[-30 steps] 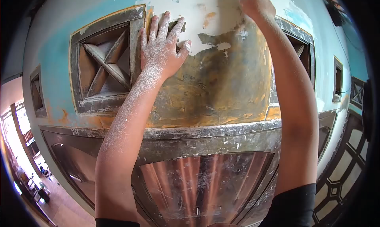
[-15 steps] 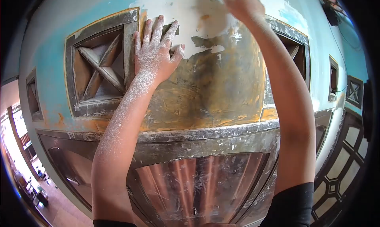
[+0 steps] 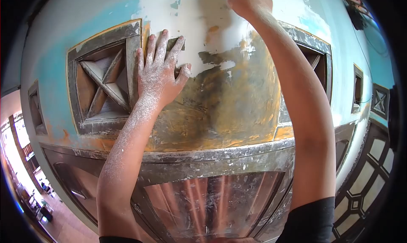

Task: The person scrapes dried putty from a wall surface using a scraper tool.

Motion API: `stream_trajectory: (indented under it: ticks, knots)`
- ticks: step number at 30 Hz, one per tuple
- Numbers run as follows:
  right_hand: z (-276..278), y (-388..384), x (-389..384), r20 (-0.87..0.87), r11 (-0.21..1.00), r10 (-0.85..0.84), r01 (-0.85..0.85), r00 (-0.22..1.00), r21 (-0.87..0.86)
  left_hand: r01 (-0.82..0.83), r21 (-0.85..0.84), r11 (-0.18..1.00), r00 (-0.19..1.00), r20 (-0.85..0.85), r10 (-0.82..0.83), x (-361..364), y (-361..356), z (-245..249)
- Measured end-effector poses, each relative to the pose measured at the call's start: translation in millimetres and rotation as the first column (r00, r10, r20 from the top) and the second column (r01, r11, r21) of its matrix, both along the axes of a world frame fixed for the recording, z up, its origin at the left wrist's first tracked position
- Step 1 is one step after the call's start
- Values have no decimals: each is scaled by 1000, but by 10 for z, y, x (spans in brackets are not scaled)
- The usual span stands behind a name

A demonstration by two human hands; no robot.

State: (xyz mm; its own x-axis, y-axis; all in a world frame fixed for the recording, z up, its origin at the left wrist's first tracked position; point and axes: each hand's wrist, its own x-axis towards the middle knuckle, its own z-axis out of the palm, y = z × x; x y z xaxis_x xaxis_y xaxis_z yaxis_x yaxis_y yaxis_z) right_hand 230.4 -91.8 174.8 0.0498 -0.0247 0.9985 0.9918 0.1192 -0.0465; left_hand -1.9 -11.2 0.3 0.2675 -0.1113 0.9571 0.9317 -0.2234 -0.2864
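The left hand [image 3: 157, 82], dusted with white powder, is laid against the patchy wall [image 3: 237, 90] with its fingers spread, at the edge of the left crossed-slat frame [image 3: 104, 80]. The right hand [image 3: 249, 2] is raised to the upper edge of the view, its fingers curled; whether anything is gripped there cannot be told. The wall's brown stretch is flanked by this frame and a partly hidden right frame [image 3: 312, 53], and is bordered below by a worn ledge [image 3: 224, 152].

Dusty left hand [image 3: 157, 80] spread against patchy wall [image 3: 237, 99]; right hand [image 3: 249, 2] higher up.
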Motion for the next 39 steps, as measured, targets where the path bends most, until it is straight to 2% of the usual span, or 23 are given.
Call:
stream_trajectory:
  ticks: [2, 4, 9, 11, 15, 17, 19, 21, 23, 24, 26, 27, 28, 29, 32, 34, 35, 37, 39]
  knots:
    - [132, 74, 61, 0, 1000, -6, 6, 1000, 4, -3, 0, 1000, 1000, -2, 3, 10, -9, 6]
    - [180, 40, 67, -88, 998, 40, -36, 995, 46, -9, -14, 1000, 1000, 9, 9, 8, -26, -2]
    - [168, -42, -95, -34, 999, 46, -46, 998, 5, 5, -16, 1000, 1000, 14, -4, -1, -30, -3]
    - [286, 125, -17, -49, 996, 59, -55, 997, 65, 11, -5, 1000, 1000, 10, -11, 5, -11, -11]
    - [413, 129, 262, -202, 995, 72, -57, 977, 80, 4, -20, 1000, 1000, 15, -4, 4, -18, -16]
    - [304, 61, 396, -217, 992, 55, -29, 975, 120, -3, -20, 1000, 1000, 17, 3, 4, -21, -21]
    - [182, 142, 716, -163, 994, -102, 107, 981, 22, -7, -22, 1000, 1000, 20, 7, -7, -20, -34]
    - [-192, 171, 858, -114, 982, -174, 181, 978, 59, 1, -29, 1000, 1000, 15, -1, 10, -12, -57]
    - [-477, 210, 958, -84, 982, -156, 164, 984, 97, -3, -12, 1000, 1000, 17, 3, 4, -5, -72]
    - [-468, 210, 986, -116, 986, -146, 153, 983, 58, -3, -12, 1000, 1000, 13, 3, 3, -8, -71]
    - [-160, 260, 1082, -149, 990, -132, 139, 980, 37, 6, -11, 1000, 1000, 8, -6, -6, -13, -63]
    - [115, 360, 1195, -175, 978, -178, 194, 968, 79, 14, -17, 1000, 1000, 5, -14, -7, -12, -65]
    - [126, 212, 1048, -204, 962, -222, 249, 953, 116, 22, -16, 1000, 1000, 6, -21, -4, -12, -67]
    - [162, 13, 920, -212, 997, -27, 43, 977, 69, 19, -14, 1000, 1000, 4, -19, -4, -9, -57]
    - [201, -69, 903, -182, 995, -19, 36, 983, 91, 7, -12, 1000, 1000, 0, -7, -9, -4, -71]
    - [-79, -179, 777, -88, 1000, -11, 14, 996, 28, 9, -16, 1000, 1000, -1, -9, 2, 9, -96]
    - [-154, -195, 722, -95, 999, -43, 44, 995, 14, 7, -14, 1000, 1000, 2, -7, 8, 8, -119]
    - [-14, -124, 797, -98, 998, -49, 54, 994, 45, 3, -24, 1000, 1000, -5, -3, 11, -7, -156]
    - [358, -96, 920, -113, 995, -55, 64, 992, 79, -17, -19, 1000, 1000, -9, 17, -12, -26, -130]
